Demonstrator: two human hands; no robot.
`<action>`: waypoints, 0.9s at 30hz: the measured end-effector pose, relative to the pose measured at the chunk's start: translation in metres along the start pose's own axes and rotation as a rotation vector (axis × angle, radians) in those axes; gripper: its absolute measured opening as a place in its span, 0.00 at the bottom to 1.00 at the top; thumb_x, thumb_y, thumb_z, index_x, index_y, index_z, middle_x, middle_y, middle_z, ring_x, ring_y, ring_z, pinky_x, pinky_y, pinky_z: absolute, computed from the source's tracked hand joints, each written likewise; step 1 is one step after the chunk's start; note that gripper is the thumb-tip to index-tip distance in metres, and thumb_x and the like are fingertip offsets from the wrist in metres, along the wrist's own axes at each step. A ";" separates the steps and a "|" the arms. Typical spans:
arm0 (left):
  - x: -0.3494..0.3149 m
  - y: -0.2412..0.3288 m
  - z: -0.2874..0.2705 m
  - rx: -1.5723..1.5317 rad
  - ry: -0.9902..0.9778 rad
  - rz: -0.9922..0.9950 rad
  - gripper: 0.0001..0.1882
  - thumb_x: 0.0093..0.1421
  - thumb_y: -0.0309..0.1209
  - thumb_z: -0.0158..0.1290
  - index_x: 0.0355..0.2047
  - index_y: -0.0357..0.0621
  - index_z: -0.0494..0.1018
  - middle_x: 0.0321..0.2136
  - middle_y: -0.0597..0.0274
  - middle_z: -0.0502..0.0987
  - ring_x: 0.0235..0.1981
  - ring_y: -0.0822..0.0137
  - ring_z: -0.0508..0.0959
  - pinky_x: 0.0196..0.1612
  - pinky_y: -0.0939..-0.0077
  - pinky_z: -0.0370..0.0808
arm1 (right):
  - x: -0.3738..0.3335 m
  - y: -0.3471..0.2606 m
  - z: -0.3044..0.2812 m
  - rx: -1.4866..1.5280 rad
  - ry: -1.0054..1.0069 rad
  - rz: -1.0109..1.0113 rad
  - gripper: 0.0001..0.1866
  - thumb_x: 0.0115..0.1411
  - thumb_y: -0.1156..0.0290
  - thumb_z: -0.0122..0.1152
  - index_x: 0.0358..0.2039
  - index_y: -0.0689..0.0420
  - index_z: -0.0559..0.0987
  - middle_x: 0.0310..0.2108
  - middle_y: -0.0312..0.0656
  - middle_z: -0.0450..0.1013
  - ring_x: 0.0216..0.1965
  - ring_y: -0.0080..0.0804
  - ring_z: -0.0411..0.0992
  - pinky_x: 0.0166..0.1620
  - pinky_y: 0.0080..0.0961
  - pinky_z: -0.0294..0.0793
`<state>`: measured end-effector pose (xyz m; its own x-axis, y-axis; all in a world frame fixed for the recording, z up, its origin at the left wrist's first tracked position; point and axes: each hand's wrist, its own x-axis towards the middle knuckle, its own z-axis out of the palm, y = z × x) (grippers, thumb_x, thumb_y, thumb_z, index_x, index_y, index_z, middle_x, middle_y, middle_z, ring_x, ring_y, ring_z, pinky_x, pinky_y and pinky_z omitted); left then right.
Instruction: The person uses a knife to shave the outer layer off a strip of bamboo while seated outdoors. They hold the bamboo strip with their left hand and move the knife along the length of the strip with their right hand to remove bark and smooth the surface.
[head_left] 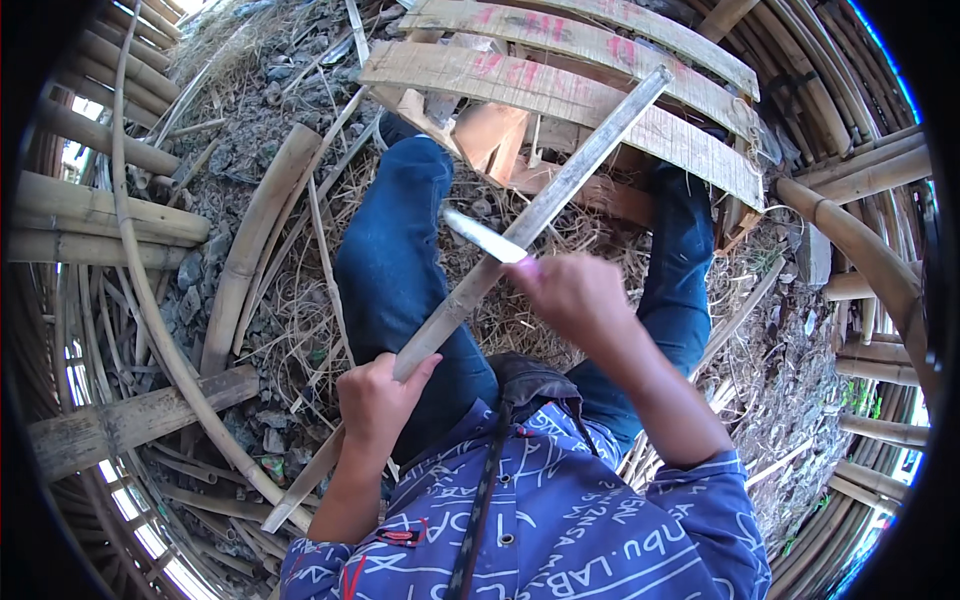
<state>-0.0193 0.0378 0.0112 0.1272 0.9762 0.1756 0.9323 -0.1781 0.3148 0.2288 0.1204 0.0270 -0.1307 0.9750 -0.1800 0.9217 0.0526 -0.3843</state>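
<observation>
A long split bamboo strip [570, 185] slants across my lap, its far end resting over a slatted wooden crate [600, 95]. My left hand [380, 398] is wrapped round its lower part, and the near end sticks out past my left forearm. In my right hand [575, 295] is a knife [485, 238], slightly blurred. Its pale blade lies across the strip near the middle, pointing up and to the left. The knife's handle is mostly hidden in my closed fingers; a bit of pink shows at the blade's base.
Bamboo shavings [300, 310] litter the stony ground between and beside my legs. Thick bamboo pieces [262, 245] lie on the left, with a long curved cane [150, 300] beside them. Bamboo poles [880, 260] form the structure on the right.
</observation>
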 end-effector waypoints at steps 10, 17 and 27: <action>-0.001 -0.003 0.001 0.007 -0.016 -0.026 0.30 0.51 0.52 0.63 0.08 0.44 0.63 0.06 0.52 0.67 0.09 0.50 0.71 0.13 0.63 0.66 | 0.020 0.019 -0.020 0.032 0.076 0.117 0.35 0.64 0.39 0.43 0.21 0.59 0.78 0.20 0.55 0.74 0.27 0.57 0.74 0.33 0.49 0.73; -0.001 0.002 -0.001 0.001 -0.004 -0.028 0.30 0.50 0.50 0.65 0.08 0.44 0.63 0.06 0.52 0.67 0.09 0.50 0.71 0.14 0.63 0.67 | 0.046 0.068 -0.046 0.026 0.208 0.348 0.34 0.64 0.40 0.44 0.21 0.60 0.79 0.23 0.56 0.74 0.28 0.57 0.75 0.33 0.48 0.73; -0.001 0.002 -0.002 0.003 -0.005 -0.032 0.29 0.48 0.48 0.67 0.08 0.44 0.63 0.06 0.52 0.67 0.09 0.50 0.71 0.13 0.63 0.66 | 0.054 0.092 -0.057 0.182 0.110 0.440 0.37 0.62 0.36 0.42 0.21 0.60 0.80 0.22 0.54 0.75 0.29 0.52 0.77 0.35 0.46 0.74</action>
<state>-0.0180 0.0364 0.0136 0.0992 0.9819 0.1611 0.9367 -0.1468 0.3178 0.3272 0.1903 0.0335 0.3055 0.9138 -0.2677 0.8006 -0.3987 -0.4474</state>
